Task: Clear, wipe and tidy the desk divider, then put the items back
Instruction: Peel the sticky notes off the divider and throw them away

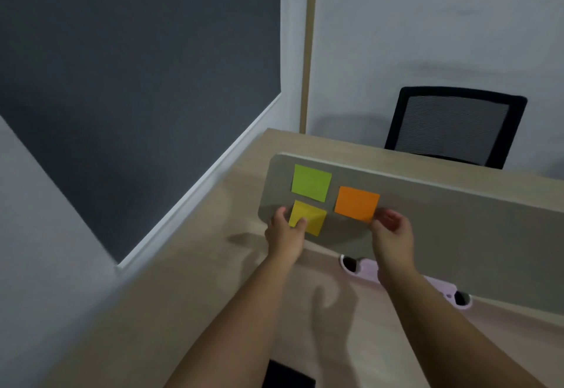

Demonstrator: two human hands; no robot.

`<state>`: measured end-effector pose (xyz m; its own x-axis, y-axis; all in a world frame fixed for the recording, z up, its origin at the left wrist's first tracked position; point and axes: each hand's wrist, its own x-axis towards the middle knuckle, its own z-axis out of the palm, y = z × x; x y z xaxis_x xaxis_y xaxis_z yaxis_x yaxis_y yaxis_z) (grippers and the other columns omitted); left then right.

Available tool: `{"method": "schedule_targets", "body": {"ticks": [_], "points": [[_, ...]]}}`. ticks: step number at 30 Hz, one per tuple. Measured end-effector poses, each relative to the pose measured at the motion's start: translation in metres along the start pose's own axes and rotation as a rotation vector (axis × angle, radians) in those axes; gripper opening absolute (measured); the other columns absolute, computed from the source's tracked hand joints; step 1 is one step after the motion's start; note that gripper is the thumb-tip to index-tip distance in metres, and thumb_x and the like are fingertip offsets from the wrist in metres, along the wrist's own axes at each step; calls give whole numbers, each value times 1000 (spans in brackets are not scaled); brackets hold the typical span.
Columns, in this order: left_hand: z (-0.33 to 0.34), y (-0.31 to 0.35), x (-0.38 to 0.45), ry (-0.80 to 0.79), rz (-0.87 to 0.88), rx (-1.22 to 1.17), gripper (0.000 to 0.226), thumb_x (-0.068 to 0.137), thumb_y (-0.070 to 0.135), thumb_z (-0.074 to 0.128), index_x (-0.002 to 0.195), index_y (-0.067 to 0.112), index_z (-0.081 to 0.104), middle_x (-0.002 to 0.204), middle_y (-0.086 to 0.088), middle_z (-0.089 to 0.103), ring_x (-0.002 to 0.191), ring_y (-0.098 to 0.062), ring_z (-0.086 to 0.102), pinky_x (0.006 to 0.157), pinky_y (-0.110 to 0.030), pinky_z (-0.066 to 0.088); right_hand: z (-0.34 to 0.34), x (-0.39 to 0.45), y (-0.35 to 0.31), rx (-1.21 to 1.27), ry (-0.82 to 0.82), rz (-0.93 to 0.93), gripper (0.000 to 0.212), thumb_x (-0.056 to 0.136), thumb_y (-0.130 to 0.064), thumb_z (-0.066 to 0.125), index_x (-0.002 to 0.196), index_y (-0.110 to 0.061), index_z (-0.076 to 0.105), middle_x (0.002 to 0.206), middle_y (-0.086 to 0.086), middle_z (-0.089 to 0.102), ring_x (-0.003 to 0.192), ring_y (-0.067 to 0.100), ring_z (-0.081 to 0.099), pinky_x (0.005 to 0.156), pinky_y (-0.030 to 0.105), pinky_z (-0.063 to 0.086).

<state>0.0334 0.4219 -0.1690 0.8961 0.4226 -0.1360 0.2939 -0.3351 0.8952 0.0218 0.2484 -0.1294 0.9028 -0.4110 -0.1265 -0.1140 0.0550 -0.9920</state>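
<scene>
A grey desk divider (442, 223) stands across the wooden desk (189, 311). Three sticky notes sit on its left end: a green note (311, 182) at the top, a yellow note (309, 215) below it, an orange note (356, 203) to the right. My left hand (285, 235) pinches the yellow note's lower left corner between thumb and fingers. My right hand (392, 233) has its fingertips at the orange note's lower right corner; whether it grips the note I cannot tell.
A black mesh office chair (454, 127) stands behind the divider. A pale pink cable-tray piece with two round holes (366, 268) lies at the divider's foot. A dark panel (137, 67) covers the wall on the left. A black object (287, 377) sits at the desk's near edge.
</scene>
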Motion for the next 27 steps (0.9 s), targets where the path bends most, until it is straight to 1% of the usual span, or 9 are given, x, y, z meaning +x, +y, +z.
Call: {"method": "schedule_targets", "body": {"ticks": [3, 6, 9, 12, 16, 18, 21, 23, 27], "points": [[8, -4, 11, 12, -42, -60, 47, 85, 29, 70, 126, 14, 55, 127, -10, 64, 119, -34, 57, 103, -41, 42, 6, 10, -2, 12, 21, 12, 32, 80, -11, 66, 111, -6, 59, 105, 12, 67, 99, 27, 63, 84, 38, 50], [10, -8, 18, -7, -62, -80, 35, 86, 36, 68, 115, 19, 60, 115, -7, 68, 110, -32, 61, 97, -42, 48, 10, 16, -5, 51, 39, 14, 26, 82, -16, 70, 104, -7, 61, 90, 6, 64, 82, 18, 61, 74, 28, 44], [10, -12, 21, -42, -29, -98, 50, 80, 56, 56, 111, 17, 63, 110, -10, 69, 106, -34, 62, 95, -48, 50, 15, 19, -6, 71, 31, -2, 14, 81, -23, 73, 82, -13, 63, 72, -2, 59, 65, 9, 51, 61, 24, 40], [9, -20, 20, -37, 25, -72, 52, 75, 62, 48, 103, 22, 63, 101, -7, 70, 98, -33, 63, 92, -50, 51, 17, 21, -8, 94, 40, 6, 21, 81, -24, 73, 66, -19, 60, 66, -2, 59, 63, 12, 49, 62, 27, 39], [-1, -23, 6, -25, 84, -239, 24, 87, 44, 60, 84, 21, 62, 82, -2, 67, 75, -22, 60, 74, -39, 48, 15, 21, -7, 112, 13, -13, 16, 83, -22, 72, 70, -17, 64, 69, 0, 62, 65, 14, 52, 63, 26, 41], [-5, -15, 5, 27, 99, -330, 21, 85, 41, 64, 83, 20, 63, 87, -8, 65, 75, -20, 56, 70, -34, 44, 12, 16, -6, 119, -11, -62, 13, 83, -18, 71, 73, -14, 64, 70, -1, 62, 66, 11, 53, 62, 24, 42], [-2, 9, 12, 61, 107, -431, 29, 77, 44, 70, 89, 18, 66, 104, -21, 65, 80, -20, 61, 71, -30, 48, 7, 7, -5, 100, -10, -115, 17, 84, -14, 70, 69, -16, 62, 69, -2, 60, 64, 8, 52, 62, 21, 42], [3, 27, 15, 85, 83, -488, 23, 74, 40, 74, 81, 21, 63, 104, -23, 63, 75, -19, 59, 67, -30, 46, 1, 3, -1, 95, 5, -104, 17, 85, -16, 69, 69, -18, 62, 72, -1, 62, 66, 8, 53, 63, 23, 43], [12, 42, 15, 148, -2, -664, 27, 78, 23, 81, 81, 20, 54, 74, 0, 59, 62, -12, 51, 58, -25, 43, -16, -3, 9, 102, -11, -43, 10, 85, -18, 69, 76, -17, 65, 78, 0, 65, 72, 11, 57, 65, 26, 44]]}}
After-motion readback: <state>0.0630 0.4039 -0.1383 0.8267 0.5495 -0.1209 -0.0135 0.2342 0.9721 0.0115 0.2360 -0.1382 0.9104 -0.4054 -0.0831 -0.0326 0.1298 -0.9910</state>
